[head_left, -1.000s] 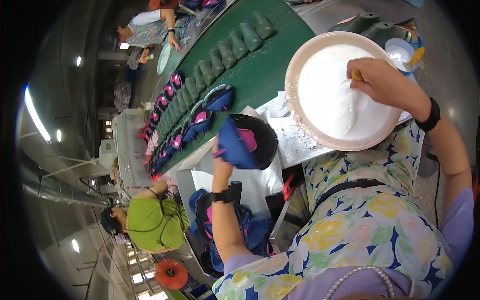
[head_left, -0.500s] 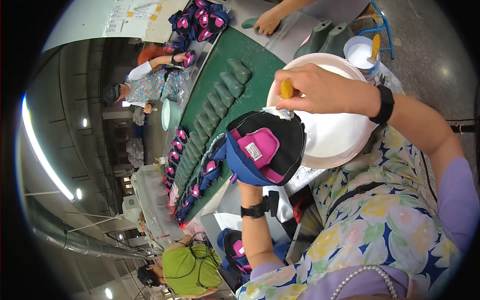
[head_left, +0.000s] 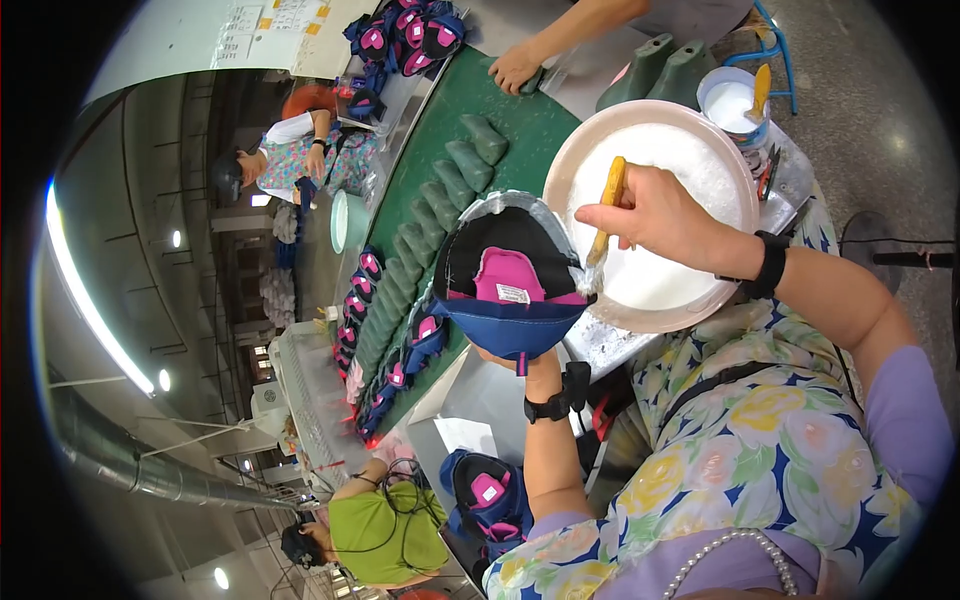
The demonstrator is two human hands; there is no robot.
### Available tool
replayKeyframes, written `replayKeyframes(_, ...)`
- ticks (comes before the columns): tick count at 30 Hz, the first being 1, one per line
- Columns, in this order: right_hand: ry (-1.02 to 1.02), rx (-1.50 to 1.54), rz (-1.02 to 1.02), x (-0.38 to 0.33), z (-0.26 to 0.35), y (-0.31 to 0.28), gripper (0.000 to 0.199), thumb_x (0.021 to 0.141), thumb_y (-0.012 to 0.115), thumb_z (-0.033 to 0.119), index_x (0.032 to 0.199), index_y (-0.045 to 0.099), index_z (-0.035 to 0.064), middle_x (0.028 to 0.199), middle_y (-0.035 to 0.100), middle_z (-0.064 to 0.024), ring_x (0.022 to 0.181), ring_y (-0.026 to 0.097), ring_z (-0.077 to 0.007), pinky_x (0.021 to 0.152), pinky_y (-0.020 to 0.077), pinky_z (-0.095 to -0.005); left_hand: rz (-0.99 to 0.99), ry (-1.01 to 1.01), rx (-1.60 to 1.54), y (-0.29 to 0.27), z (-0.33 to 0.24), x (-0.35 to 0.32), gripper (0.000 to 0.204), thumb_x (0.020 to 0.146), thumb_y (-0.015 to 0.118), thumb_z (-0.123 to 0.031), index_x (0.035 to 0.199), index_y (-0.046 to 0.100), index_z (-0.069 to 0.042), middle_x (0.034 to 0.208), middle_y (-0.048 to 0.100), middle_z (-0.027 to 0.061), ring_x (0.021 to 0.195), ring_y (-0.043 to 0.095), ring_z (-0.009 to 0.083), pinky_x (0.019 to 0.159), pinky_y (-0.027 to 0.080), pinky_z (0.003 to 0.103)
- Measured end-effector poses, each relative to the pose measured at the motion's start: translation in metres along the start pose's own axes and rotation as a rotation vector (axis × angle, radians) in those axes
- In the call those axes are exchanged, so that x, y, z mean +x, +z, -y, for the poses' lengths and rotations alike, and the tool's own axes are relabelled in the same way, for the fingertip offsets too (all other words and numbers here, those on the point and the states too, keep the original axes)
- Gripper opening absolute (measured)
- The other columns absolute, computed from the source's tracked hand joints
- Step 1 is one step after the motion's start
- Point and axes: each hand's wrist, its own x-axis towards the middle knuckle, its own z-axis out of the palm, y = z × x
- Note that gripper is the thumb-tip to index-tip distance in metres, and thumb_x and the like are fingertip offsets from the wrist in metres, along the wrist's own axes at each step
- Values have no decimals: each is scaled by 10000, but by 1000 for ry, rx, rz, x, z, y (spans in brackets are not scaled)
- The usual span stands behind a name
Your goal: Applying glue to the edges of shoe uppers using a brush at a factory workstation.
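A blue shoe upper [head_left: 500,325] with black lining and a pink inner patch is held up in front of me. My left hand [head_left: 540,366] is closed around it from below, its fingers mostly hidden behind the upper. White paste coats the upper's top rim. My right hand [head_left: 668,218] grips a yellow-handled brush [head_left: 608,200], whose white-coated bristles touch the right edge of the upper. Just behind the brush, a wide pale pink basin [head_left: 742,165] contains white liquid.
A green conveyor belt [head_left: 520,125] carries rows of dark green shoe lasts [head_left: 455,180] and blue uppers. A small tub [head_left: 738,118] with another brush is at right. More uppers [head_left: 485,490] lie lower left. A co-worker's hand [head_left: 515,70] reaches over the belt.
The upper has turned so its coated rim points up. My brush has moved down to the upper's right edge. The co-worker's hand and the last it holds have shifted onto the belt.
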Motion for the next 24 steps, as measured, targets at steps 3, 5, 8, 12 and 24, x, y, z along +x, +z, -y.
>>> replayKeyframes(3, 73, 39, 50, -7, -2, 7, 419, 865, 746, 312, 866, 605, -83, 718, 685, -150, 576, 668, -168, 517, 525, -285, -78, -4, -123, -4, 1, 6, 498, 993, 560, -245, 1436, 421, -65, 1436, 500, 139, 1279, 532, 295, 1116, 415, 439)
replayKeyframes(5, 57, 80, 83, -11, 0, 5, 320, 875, 745, 237, 891, 597, -47, 775, 681, -123, 614, 649, -134, 546, 512, -267, -88, -41, -182, -11, 6, 12, 492, 987, 569, -234, 1426, 433, -61, 1433, 503, 145, 1272, 538, 295, 1112, 418, 437)
replayKeyframes(8, -111, 22, 119, -12, 8, -8, 214, 877, 748, 138, 932, 595, 0, 876, 684, -95, 707, 648, -118, 622, 512, -262, -6, -215, -208, -31, 17, 27, 482, 978, 583, -218, 1412, 451, -55, 1427, 508, 153, 1262, 546, 295, 1106, 423, 433)
replayKeyframes(12, -533, -130, 160, -13, 21, -19, 204, 853, 763, 94, 978, 615, 32, 956, 704, -90, 851, 690, -186, 747, 534, -308, 613, -757, -1193, -51, 24, 39, 520, 1041, 440, -370, 1457, 424, -58, 1449, 498, 171, 1329, 491, 329, 1136, 401, 487)
replayKeyframes(24, -1264, -475, 351, 2, 27, 10, 152, 885, 639, 171, 913, 538, 61, 913, 612, -82, 880, 657, -263, 743, 548, -379, 452, -1260, -815, -1, -12, -31, 537, 1033, 439, -422, 1433, 457, -64, 1429, 517, 191, 1311, 511, 351, 1117, 421, 518)
